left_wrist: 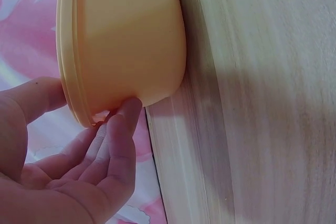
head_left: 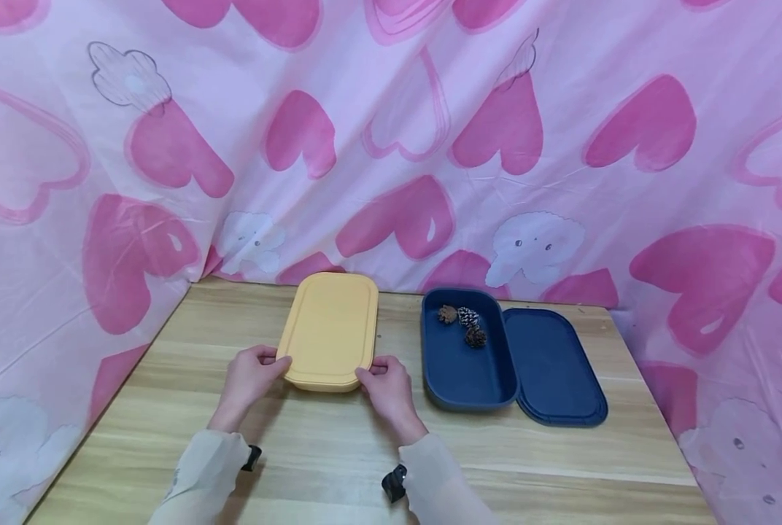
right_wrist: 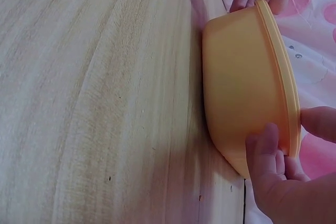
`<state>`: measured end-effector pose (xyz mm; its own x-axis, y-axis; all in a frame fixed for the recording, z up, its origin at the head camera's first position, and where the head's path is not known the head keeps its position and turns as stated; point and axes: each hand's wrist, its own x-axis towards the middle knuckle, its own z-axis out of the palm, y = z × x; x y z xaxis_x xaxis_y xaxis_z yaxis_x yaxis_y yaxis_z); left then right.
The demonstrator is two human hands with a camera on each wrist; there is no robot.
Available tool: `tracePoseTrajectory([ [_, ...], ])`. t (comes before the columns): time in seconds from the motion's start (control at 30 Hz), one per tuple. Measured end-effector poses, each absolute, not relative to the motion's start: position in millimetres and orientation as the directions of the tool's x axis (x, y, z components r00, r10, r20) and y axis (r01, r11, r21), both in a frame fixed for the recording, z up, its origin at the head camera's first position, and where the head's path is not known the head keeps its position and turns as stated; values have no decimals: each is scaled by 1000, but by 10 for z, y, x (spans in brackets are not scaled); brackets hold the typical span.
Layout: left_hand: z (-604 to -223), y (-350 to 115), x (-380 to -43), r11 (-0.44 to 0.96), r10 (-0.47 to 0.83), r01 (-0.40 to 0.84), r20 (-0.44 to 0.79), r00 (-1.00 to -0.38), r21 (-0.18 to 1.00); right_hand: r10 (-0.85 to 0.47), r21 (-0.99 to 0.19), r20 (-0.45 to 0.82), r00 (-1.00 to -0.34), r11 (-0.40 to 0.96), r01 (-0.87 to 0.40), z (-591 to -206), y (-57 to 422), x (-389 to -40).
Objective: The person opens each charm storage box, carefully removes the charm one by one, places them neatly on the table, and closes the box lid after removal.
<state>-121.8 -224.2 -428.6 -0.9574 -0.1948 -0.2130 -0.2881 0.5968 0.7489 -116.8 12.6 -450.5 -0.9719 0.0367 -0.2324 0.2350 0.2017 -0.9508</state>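
Head view: left hand (head_left: 249, 375) and right hand (head_left: 389, 386) each pinch a near corner of the yellow lid (head_left: 328, 328); uneven pull could skew it or drag the yellow box (left_wrist: 131, 40).

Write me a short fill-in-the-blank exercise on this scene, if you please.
The left grip and right grip touch the yellow container, whose yellow lid is ____, not off.
The open dark blue container holds ____ pine cones.
In the head view, the dark blue lid lies to the ____ of that container.
Missing words: on; three; right.
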Motion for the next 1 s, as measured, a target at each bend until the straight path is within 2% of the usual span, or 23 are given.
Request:
tracePoseTrajectory([
  [0.47, -4315, -2187, -1201, 616, -188, -270, -195, -963, 740, 44, -944, -237, -970, 226, 241, -4495, 174, -1140],
  [1.0, -4233, -2236, -1248, 642, -175, -235, -159, -972, 730, 69, -938, -157, -985, 301, 171, -4463, 136, -1167],
])
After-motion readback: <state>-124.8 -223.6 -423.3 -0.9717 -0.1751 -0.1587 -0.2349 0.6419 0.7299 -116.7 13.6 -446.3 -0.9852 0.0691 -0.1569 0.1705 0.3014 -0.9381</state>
